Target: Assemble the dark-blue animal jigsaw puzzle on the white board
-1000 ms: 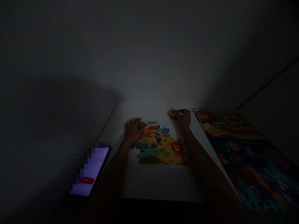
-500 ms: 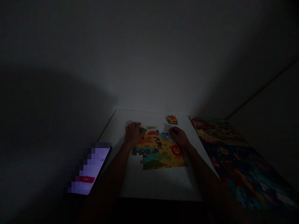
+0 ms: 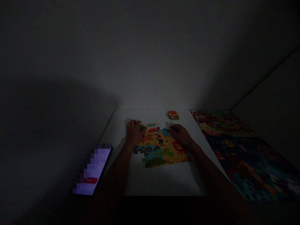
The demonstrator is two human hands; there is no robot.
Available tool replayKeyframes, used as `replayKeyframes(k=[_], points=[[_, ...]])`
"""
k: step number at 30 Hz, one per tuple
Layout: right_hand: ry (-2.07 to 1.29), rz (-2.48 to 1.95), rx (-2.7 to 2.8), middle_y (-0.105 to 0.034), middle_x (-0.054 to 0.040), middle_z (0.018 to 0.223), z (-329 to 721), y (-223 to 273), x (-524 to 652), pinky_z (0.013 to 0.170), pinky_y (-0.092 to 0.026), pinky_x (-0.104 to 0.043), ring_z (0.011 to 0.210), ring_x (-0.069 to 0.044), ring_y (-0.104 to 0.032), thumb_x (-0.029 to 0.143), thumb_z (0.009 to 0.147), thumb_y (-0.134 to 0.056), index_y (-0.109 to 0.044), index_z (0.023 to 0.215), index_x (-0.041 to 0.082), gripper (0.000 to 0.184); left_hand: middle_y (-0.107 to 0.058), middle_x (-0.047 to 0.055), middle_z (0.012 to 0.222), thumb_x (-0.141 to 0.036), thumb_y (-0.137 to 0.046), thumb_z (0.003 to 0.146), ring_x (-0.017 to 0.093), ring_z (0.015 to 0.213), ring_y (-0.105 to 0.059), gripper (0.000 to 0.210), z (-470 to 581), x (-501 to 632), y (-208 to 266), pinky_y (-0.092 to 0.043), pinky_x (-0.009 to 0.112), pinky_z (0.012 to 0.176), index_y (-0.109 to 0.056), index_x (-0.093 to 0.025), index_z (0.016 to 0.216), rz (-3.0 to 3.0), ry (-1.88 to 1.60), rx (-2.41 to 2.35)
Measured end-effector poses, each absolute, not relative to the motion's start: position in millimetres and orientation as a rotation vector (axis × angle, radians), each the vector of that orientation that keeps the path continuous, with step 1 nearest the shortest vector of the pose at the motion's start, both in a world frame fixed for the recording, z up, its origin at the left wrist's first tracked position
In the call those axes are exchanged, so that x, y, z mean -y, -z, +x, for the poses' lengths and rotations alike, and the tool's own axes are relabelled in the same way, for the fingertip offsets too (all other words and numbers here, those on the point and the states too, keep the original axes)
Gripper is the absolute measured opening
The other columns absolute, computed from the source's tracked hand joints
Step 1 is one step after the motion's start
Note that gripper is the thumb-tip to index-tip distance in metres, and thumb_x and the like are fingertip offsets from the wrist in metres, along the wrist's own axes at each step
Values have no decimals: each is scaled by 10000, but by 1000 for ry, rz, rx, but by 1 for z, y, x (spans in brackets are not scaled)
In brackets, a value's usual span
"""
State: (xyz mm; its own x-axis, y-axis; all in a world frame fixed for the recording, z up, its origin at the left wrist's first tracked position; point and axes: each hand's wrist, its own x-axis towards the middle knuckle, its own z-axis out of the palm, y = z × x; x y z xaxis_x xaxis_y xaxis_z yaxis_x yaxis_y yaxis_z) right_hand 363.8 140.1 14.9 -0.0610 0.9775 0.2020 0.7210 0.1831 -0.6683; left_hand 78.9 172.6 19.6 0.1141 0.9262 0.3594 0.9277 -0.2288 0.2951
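Observation:
A partly joined jigsaw puzzle of cartoon animals lies on the white table, with a lion, a crocodile and a hippo on it. At its upper left edge rests my left hand, thumb apart from the fingers and lying over the border. My right hand is at the upper right, its fingertips pinched together beside the blue elephant. A puzzle piece seems to be at those fingertips, mostly covered by them. Behind the right hand sits a small stack of loose puzzle pieces.
A phone with a lit screen stands at the left by the table edge. Colourful picture sheets, a farm scene and a dark blue one, lie to the right. A wall rises behind the white table. The light is dim.
My right hand's fingers have shifted slightly, reaching more toward the elephant at the puzzle's upper edge. The left hand stays at the left edge. The view has tilted a little.

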Motion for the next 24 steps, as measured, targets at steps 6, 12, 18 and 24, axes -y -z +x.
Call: replayKeyframes(k=[6,12,18,24], points=[[-502,-1630,1920,-671,-96,996,364,-21,-138,810,-478,-319,883,-214,-631,378,876,-564,-709,1043,188,292,-493,141,1243,-357,-646,838,310,1206,-458,438,80,-170,-24,-381,433,1061,-593,-179,1235,-2355,829,1935],[-576,-1641,1937,-681,-84,1020,368,-26,-140,854,-483,-317,936,-214,-641,355,876,-592,-721,1041,197,263,-544,119,1197,-313,-631,837,288,1151,-519,399,79,-172,-28,-435,429,1028,-569,-190,1211,-2414,914,1911],[-848,-1672,1945,-720,-82,1021,383,-45,-132,786,-504,-284,899,-208,-670,274,861,-604,-722,980,183,191,-541,127,1187,-304,-621,839,286,1182,-509,401,77,-171,-35,-443,428,1051,-573,-191,1221,-2382,1072,1869],[-920,-1707,2141,-692,-101,1078,392,-59,-120,704,-485,-262,889,-218,-650,378,744,-740,-685,1062,176,381,-555,115,1183,-345,-584,858,267,1184,-536,398,78,-170,-43,-448,418,1065,-581,-207,1231,-2302,1185,1859]])
